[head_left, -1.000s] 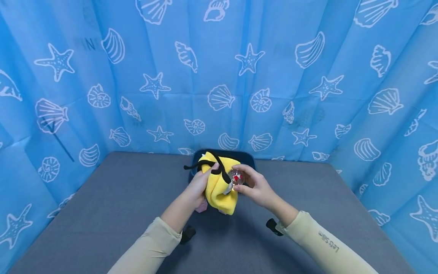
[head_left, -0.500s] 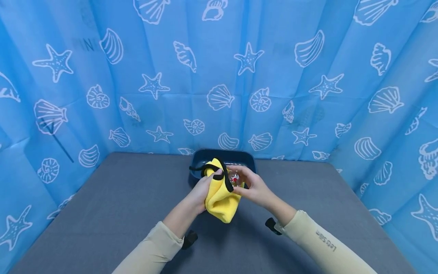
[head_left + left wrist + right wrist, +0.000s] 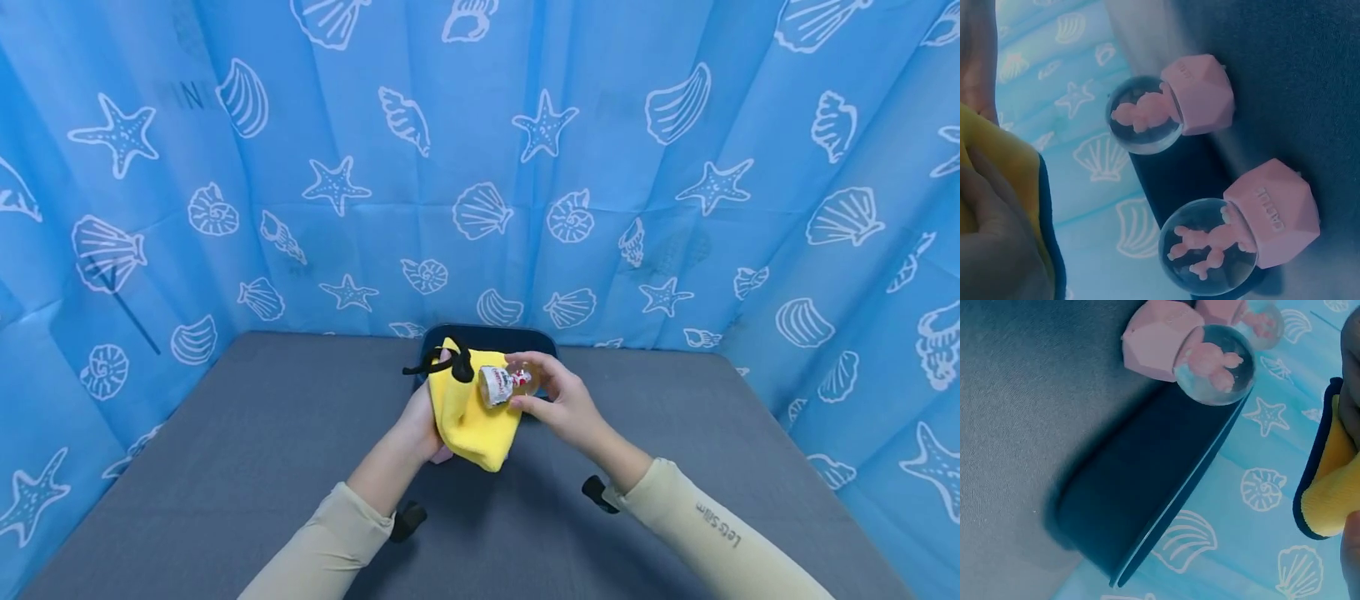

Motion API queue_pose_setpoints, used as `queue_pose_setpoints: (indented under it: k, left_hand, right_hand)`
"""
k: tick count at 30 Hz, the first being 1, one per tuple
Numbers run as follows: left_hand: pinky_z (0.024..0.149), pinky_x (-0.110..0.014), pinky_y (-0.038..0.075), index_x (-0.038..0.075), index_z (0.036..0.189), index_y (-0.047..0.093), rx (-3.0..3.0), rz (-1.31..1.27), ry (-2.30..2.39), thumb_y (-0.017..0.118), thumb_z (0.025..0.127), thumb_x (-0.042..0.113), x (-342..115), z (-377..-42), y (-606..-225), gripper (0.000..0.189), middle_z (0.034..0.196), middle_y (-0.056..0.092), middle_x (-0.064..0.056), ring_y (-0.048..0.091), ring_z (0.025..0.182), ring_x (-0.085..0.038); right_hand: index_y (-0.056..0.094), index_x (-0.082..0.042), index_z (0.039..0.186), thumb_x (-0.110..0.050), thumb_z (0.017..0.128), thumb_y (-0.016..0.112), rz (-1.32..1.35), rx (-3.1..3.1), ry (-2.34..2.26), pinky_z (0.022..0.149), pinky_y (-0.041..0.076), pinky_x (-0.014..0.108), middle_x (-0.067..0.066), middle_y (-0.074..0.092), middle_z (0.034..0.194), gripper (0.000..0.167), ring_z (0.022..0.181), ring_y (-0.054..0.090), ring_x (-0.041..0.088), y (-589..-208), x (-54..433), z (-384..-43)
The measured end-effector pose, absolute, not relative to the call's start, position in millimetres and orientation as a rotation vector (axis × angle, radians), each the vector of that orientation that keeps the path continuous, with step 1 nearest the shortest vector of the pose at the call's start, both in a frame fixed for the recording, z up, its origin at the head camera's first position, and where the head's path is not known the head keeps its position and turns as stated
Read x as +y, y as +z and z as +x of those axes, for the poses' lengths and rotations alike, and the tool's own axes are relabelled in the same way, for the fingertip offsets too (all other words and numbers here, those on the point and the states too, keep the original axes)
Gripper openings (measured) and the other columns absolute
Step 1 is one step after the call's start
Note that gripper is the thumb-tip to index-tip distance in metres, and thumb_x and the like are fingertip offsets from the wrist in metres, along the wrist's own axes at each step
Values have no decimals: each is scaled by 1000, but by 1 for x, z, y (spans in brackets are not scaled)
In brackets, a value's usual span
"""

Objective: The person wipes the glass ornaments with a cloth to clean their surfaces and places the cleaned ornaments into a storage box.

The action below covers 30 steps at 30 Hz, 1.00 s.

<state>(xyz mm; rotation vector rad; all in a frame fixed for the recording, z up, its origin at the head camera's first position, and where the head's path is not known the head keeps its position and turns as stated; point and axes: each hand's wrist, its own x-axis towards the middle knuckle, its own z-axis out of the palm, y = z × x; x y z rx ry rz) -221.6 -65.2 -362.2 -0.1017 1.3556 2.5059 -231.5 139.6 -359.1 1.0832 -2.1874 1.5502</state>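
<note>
In the head view my left hand (image 3: 420,423) holds a yellow cloth (image 3: 480,433) with black edging, which covers most of its fingers. My right hand (image 3: 567,402) pinches a small snow globe (image 3: 495,387) by its clear dome, between thumb and fingertips. Its white lettered base points left over the cloth, and a red and white figure shows inside. The left wrist view has the yellow cloth (image 3: 1010,165) along its left side, beside part of the hand. At the right side of the right wrist view, fingers and the cloth's black-edged corner (image 3: 1329,494) appear.
Two more snow globes with faceted pink bases (image 3: 1200,94) stand on the grey table (image 3: 300,433), pink figures inside. Behind them sits a dark blue basin (image 3: 1141,462), largely hidden by the cloth in the head view. A blue seashell-print curtain (image 3: 480,167) surrounds the table.
The snow globe has turned, so its white base now shows, pointing left. The cloth has been spread and shifted left, and the left thumb no longer lies across its front.
</note>
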Motion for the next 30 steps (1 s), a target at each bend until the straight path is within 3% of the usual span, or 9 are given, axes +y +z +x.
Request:
queue_pose_setpoints:
  k: [6,11,14,19,26,30]
  left_hand:
    - [66,-19,49,14,96,61,1381,-92,2555,51,94,60,-68,-220,-359,46,84,63,5,62,74,-6]
    - [74,-20,51,15,98,65,1405,-59,2654,54,96,50,-70,-223,-359,37,89,67,5,64,82,-7]
    - [76,-22,50,11,105,64,1496,-22,2612,53,97,49,-70,-222,-359,41,91,68,5,64,84,-8]
    - [76,-24,50,0,113,57,1784,103,2433,49,100,47,-65,-221,-361,50,94,66,1,63,85,-9]
    - [78,-26,47,-3,112,55,2015,149,2256,50,102,39,-62,-219,-364,44,97,62,-6,59,85,-12]
    - [72,-26,49,-4,107,56,2059,183,2254,51,101,37,-63,-218,-356,41,92,62,-8,60,80,-14]
  right_hand:
    - [50,11,125,12,82,69,933,-2146,1735,81,51,20,27,55,124,47,100,56,11,-354,143,-229]
    - [50,10,122,12,82,70,783,-2141,1688,87,47,16,26,56,122,45,106,53,6,-353,144,-228]
    - [53,9,120,11,80,73,750,-2157,1564,83,46,15,24,59,118,45,102,54,10,-354,143,-228]
    - [56,7,117,5,76,79,748,-2211,1265,69,47,28,18,62,109,46,89,56,25,-356,138,-228]
    - [56,6,116,-1,77,80,687,-2276,1146,72,50,40,17,62,102,46,87,58,28,-358,137,-226]
    - [59,6,114,0,77,80,694,-2291,1130,74,49,42,17,62,104,43,91,57,29,-362,140,-227]
